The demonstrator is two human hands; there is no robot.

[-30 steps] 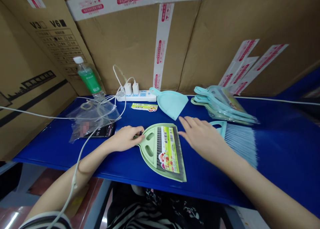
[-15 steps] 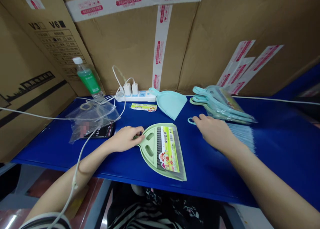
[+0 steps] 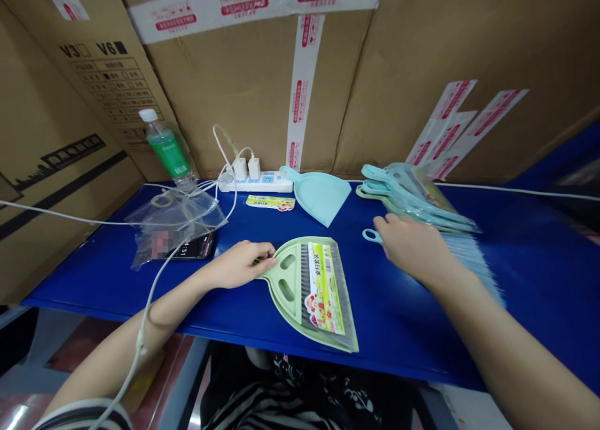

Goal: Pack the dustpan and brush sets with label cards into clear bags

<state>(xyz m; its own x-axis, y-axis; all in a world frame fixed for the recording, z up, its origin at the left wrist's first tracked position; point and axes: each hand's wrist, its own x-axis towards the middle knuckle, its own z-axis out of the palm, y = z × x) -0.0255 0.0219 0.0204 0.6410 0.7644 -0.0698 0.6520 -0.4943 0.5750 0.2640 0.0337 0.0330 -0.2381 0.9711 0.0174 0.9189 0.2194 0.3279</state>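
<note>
My left hand (image 3: 246, 264) is closed round the handle of a green dustpan (image 3: 287, 283). A matching brush with grey bristles and a printed card label (image 3: 324, 289) lies nested in that pan, its wide end toward the right. My right hand (image 3: 407, 242) grips a light-blue hand brush (image 3: 478, 264); its ring-shaped handle end (image 3: 372, 235) pokes out left of my fingers, and its pale bristles spread out to the right. Most of this brush's body is hidden under my hand. Behind, between the hands, a light-blue dustpan (image 3: 321, 195) rests on the blue table.
Several bagged dustpan sets (image 3: 417, 195) are piled at the back right. A loose card label (image 3: 270, 202) lies before a white power strip (image 3: 274, 182). At left are a bottle (image 3: 169, 149), a crumpled plastic bag (image 3: 154, 220), a phone (image 3: 199, 247) and white cables. Cardboard (image 3: 244, 86) walls the back.
The green dustpan and its brush have shifted slightly right and toward me with my left hand. My right hand has moved the blue brush a little to the right and nearer.
</note>
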